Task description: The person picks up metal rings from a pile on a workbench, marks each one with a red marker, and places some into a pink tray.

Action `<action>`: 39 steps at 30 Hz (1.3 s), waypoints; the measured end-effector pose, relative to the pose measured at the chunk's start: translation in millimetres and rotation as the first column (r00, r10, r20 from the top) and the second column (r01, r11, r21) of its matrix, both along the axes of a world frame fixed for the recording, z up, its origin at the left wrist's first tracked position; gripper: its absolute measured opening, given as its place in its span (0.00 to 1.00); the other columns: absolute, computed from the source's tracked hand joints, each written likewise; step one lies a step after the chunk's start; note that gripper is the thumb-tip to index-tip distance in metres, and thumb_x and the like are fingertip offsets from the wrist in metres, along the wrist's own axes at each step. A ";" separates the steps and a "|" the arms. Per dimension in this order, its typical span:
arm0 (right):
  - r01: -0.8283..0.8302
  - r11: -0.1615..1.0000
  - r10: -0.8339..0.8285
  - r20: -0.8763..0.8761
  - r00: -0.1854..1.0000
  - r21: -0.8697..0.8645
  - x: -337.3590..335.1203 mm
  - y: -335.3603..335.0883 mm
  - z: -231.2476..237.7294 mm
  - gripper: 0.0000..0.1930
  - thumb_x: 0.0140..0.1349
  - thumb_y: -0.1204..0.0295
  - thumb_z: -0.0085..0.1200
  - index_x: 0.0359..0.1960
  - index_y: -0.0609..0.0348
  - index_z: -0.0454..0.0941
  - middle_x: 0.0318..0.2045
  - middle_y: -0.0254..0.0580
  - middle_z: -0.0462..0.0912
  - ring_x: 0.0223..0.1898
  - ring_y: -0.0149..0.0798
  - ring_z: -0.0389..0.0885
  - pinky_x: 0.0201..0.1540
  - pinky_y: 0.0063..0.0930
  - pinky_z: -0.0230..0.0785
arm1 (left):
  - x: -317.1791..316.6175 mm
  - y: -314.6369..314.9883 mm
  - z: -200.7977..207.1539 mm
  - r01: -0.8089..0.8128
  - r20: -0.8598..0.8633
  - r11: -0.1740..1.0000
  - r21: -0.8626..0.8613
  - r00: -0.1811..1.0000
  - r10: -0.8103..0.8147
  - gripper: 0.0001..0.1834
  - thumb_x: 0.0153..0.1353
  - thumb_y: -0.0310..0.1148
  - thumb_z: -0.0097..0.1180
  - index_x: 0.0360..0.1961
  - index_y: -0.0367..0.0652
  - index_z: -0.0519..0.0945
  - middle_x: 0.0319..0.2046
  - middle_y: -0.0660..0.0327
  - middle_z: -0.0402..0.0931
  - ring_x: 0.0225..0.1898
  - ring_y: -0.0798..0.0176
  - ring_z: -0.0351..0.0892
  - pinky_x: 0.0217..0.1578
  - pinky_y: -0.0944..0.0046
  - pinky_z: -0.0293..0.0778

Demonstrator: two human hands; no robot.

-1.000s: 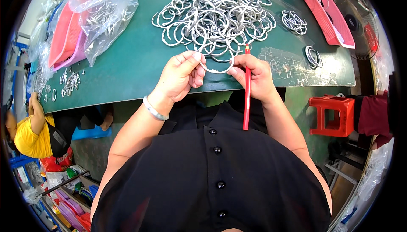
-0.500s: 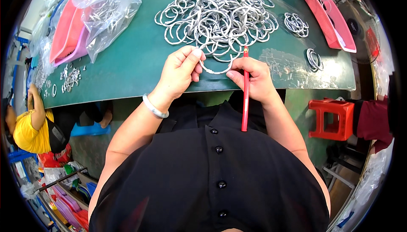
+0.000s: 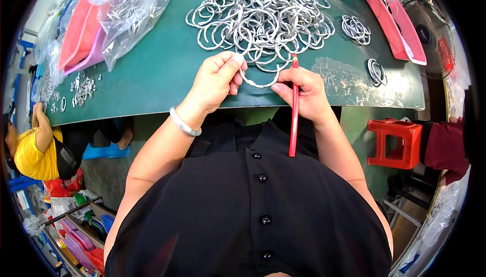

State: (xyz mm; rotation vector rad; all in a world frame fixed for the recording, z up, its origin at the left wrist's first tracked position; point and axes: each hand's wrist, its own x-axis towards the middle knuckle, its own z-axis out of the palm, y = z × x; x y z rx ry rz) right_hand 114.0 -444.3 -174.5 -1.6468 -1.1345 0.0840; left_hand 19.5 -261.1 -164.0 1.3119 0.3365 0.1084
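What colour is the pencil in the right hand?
The pencil in the right hand is red; it shows best in the head view.

Forearms point(image 3: 161, 153) converge, left grip point(image 3: 217, 78) and right grip point(image 3: 309, 94) each curled in a pinch.

Left hand point(image 3: 216, 80) and right hand point(image 3: 305, 92) are gripping a silvery ring point(image 3: 259, 85).
The right hand is also holding a red pencil point(image 3: 294, 120).
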 end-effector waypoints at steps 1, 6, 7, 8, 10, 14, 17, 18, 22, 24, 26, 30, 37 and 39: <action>0.000 1.000 0.000 -0.001 1.000 -0.009 -0.2 -0.1 1.0 0.07 0.45 0.77 0.61 0.25 0.60 0.75 0.20 0.38 0.76 0.22 0.36 0.74 0.25 0.25 0.65 | 0.1 -0.1 0.8 0.001 -0.005 1.000 -0.008 1.000 -0.001 0.12 0.63 0.35 0.44 0.26 0.40 0.74 0.17 0.68 0.69 0.13 0.79 0.61 0.14 0.80 0.60; 0.001 1.000 -0.001 0.000 1.000 -0.018 0.0 0.4 1.5 0.07 0.44 0.77 0.62 0.25 0.60 0.75 0.20 0.39 0.76 0.21 0.36 0.74 0.25 0.25 0.66 | 0.5 1.0 1.2 0.002 -0.026 0.999 -0.040 1.000 -0.003 0.12 0.63 0.35 0.44 0.26 0.41 0.74 0.16 0.68 0.68 0.13 0.79 0.61 0.14 0.80 0.59; 0.003 1.000 -0.003 0.003 1.000 -0.021 -0.3 0.2 2.0 0.07 0.44 0.77 0.62 0.25 0.60 0.75 0.20 0.39 0.76 0.21 0.36 0.74 0.25 0.25 0.66 | 0.4 0.9 1.4 0.004 -0.026 0.999 -0.044 1.000 -0.005 0.12 0.63 0.35 0.44 0.25 0.41 0.74 0.16 0.68 0.68 0.13 0.79 0.61 0.14 0.80 0.59; 0.004 1.000 -0.004 0.005 1.000 -0.024 -0.5 0.1 2.4 0.07 0.44 0.77 0.62 0.25 0.60 0.75 0.20 0.39 0.76 0.22 0.36 0.74 0.25 0.25 0.65 | 0.3 0.8 1.5 0.006 -0.027 0.999 -0.048 1.000 -0.007 0.13 0.63 0.35 0.44 0.25 0.41 0.74 0.16 0.68 0.68 0.13 0.79 0.61 0.13 0.80 0.59; 0.003 1.000 -0.003 0.008 1.000 -0.021 -0.6 0.1 3.1 0.07 0.45 0.76 0.62 0.25 0.60 0.75 0.20 0.39 0.76 0.21 0.36 0.74 0.25 0.25 0.65 | 0.1 1.8 1.7 0.014 -0.030 0.999 -0.050 0.999 -0.016 0.12 0.63 0.35 0.45 0.25 0.40 0.74 0.16 0.69 0.68 0.13 0.78 0.61 0.14 0.79 0.60; -0.001 1.000 0.001 0.008 1.000 -0.009 0.0 -0.1 0.8 0.07 0.45 0.76 0.61 0.25 0.60 0.75 0.20 0.39 0.76 0.21 0.36 0.73 0.25 0.25 0.65 | -0.7 2.0 2.7 0.022 -0.037 0.999 -0.049 0.999 -0.024 0.12 0.62 0.35 0.45 0.26 0.40 0.74 0.16 0.69 0.67 0.14 0.78 0.62 0.16 0.79 0.61; 0.012 1.000 -0.012 0.015 1.000 -0.001 -0.7 0.1 0.7 0.07 0.46 0.76 0.61 0.25 0.60 0.75 0.20 0.39 0.76 0.21 0.37 0.73 0.25 0.25 0.65 | -2.0 0.3 1.1 0.004 -0.013 1.000 -0.020 1.000 -0.005 0.12 0.63 0.36 0.45 0.27 0.41 0.75 0.16 0.69 0.67 0.15 0.78 0.63 0.17 0.79 0.62; 0.014 1.000 -0.014 0.016 1.000 0.000 -0.6 -0.1 0.2 0.07 0.46 0.76 0.61 0.25 0.60 0.75 0.20 0.39 0.76 0.21 0.37 0.73 0.25 0.25 0.65 | -3.6 -0.4 0.7 0.006 -0.012 1.000 -0.019 1.000 -0.006 0.12 0.63 0.36 0.45 0.27 0.41 0.75 0.16 0.69 0.67 0.15 0.78 0.63 0.17 0.79 0.62; 0.042 0.999 -0.043 0.040 0.998 0.016 0.0 -1.1 0.3 0.07 0.46 0.77 0.61 0.27 0.60 0.75 0.20 0.39 0.76 0.21 0.37 0.74 0.25 0.25 0.65 | -13.5 -6.5 -5.1 -0.034 0.141 0.990 0.136 0.990 0.014 0.10 0.64 0.33 0.44 0.35 0.38 0.75 0.22 0.66 0.72 0.19 0.76 0.69 0.20 0.79 0.65; 0.056 0.998 -0.058 0.083 0.995 0.032 -0.5 -0.5 1.7 0.07 0.46 0.77 0.61 0.27 0.60 0.76 0.21 0.39 0.76 0.22 0.37 0.74 0.25 0.26 0.66 | -18.5 -8.2 -6.5 -0.079 0.230 0.967 0.244 0.973 0.022 0.10 0.64 0.31 0.43 0.38 0.36 0.75 0.24 0.64 0.74 0.22 0.75 0.72 0.22 0.78 0.67; 0.062 0.994 -0.073 0.118 0.990 0.093 -1.0 -0.3 3.0 0.08 0.45 0.79 0.61 0.29 0.60 0.77 0.22 0.40 0.77 0.22 0.37 0.74 0.26 0.26 0.66 | -21.7 -8.1 -4.8 -0.165 0.389 0.869 0.466 0.921 -0.034 0.11 0.63 0.26 0.43 0.43 0.34 0.74 0.28 0.61 0.75 0.27 0.72 0.75 0.27 0.76 0.71; 0.068 0.989 -0.086 0.143 0.986 0.129 -0.6 -1.3 5.1 0.11 0.45 0.84 0.60 0.32 0.62 0.77 0.22 0.38 0.76 0.21 0.30 0.73 0.24 0.20 0.63 | -25.0 -6.9 1.1 -0.244 0.514 0.749 0.616 0.845 -0.148 0.11 0.61 0.22 0.45 0.44 0.33 0.74 0.30 0.56 0.75 0.28 0.68 0.76 0.29 0.73 0.73; 0.105 0.987 -0.125 0.166 0.978 0.124 -1.2 -2.2 10.3 0.11 0.43 0.81 0.61 0.30 0.59 0.78 0.22 0.39 0.77 0.22 0.35 0.75 0.26 0.25 0.66 | -26.7 -8.6 5.7 -0.281 0.555 0.712 0.643 0.812 -0.181 0.12 0.59 0.20 0.46 0.44 0.34 0.74 0.31 0.54 0.75 0.29 0.66 0.77 0.29 0.71 0.74; 0.105 0.986 -0.126 0.165 0.978 0.127 -0.9 -2.6 10.6 0.11 0.43 0.81 0.61 0.30 0.59 0.78 0.22 0.39 0.76 0.22 0.35 0.74 0.26 0.25 0.66 | -26.4 -9.3 6.7 -0.287 0.564 0.710 0.644 0.805 -0.186 0.12 0.59 0.20 0.46 0.44 0.34 0.74 0.31 0.54 0.75 0.29 0.66 0.77 0.29 0.71 0.74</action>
